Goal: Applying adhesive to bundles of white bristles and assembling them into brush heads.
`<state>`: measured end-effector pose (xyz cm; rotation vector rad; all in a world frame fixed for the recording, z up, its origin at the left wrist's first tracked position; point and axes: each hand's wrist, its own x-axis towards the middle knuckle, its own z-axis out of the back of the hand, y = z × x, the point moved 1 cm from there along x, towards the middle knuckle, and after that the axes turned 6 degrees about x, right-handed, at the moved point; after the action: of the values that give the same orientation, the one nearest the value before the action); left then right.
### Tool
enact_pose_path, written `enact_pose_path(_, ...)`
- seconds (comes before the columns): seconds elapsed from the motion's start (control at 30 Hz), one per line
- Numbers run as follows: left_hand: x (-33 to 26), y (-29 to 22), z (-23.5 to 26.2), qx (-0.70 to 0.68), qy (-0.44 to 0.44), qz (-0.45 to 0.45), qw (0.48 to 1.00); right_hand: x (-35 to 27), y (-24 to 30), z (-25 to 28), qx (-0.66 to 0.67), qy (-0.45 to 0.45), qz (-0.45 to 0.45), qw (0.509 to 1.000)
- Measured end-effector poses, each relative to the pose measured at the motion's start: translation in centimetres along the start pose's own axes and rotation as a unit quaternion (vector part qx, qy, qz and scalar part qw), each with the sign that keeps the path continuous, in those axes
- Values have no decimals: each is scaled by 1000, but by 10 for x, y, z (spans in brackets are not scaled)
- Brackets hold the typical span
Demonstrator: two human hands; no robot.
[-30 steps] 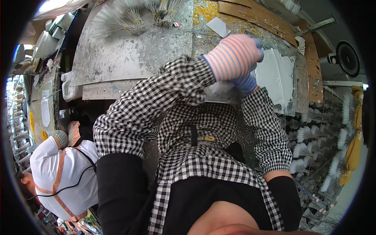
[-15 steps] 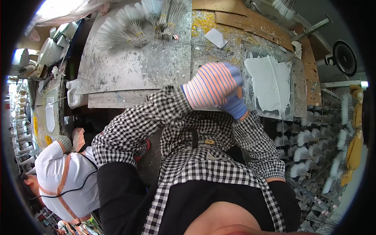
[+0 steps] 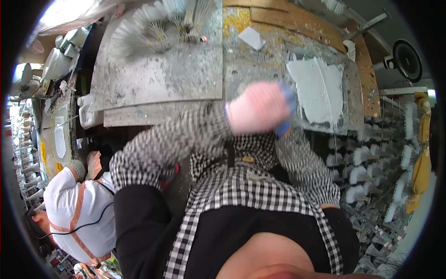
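Note:
In front of my body, over the table's near edge, my two gloved hands are pressed together. My left hand (image 3: 258, 108), in a pink striped glove and blurred by motion, lies closed over the right one. Of my right hand (image 3: 283, 127) only bits of blue glove show beneath and beyond it, and its fingers are hidden. Whatever lies between them is out of sight. Just right of the hands, thick white paste (image 3: 316, 90) is spread on a flat plate. Bundles of thin wire stems with white feathery tufts (image 3: 155, 37) lie at the far left of the table.
A small white paper (image 3: 252, 37) lies on the stained tabletop (image 3: 158, 81). Cardboard strips (image 3: 297, 25) line the far right edge. Racks of white tufts (image 3: 364, 156) hang at the right, near a black fan (image 3: 407, 60). Left are a white jug (image 3: 88, 112) and a co-worker (image 3: 83, 211).
My left hand is now blurred and has shifted slightly down and right over the right hand. The whole view has tilted a little. The paste and bundles look unchanged.

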<state>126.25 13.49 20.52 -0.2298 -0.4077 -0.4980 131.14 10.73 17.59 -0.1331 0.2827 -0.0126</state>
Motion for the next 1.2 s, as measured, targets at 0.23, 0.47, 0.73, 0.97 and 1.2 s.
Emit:
enact_pose_path(0.23,58,47,33,21,-45,36,998,83,-59,-66,296,-288,624,663)
enact_pose_path(0.47,30,22,5,47,101,13,994,72,-60,-132,416,-138,468,768)
enact_pose_path(0.73,49,32,33,8,-21,-4,1000,95,-73,-137,329,-171,506,779)
enact_pose_path(0.97,27,35,3,26,28,12,999,69,-62,-103,361,-230,554,714)
enact_pose_path(1.2,24,25,12,14,-14,-9,1000,63,-72,-92,337,-191,510,768)
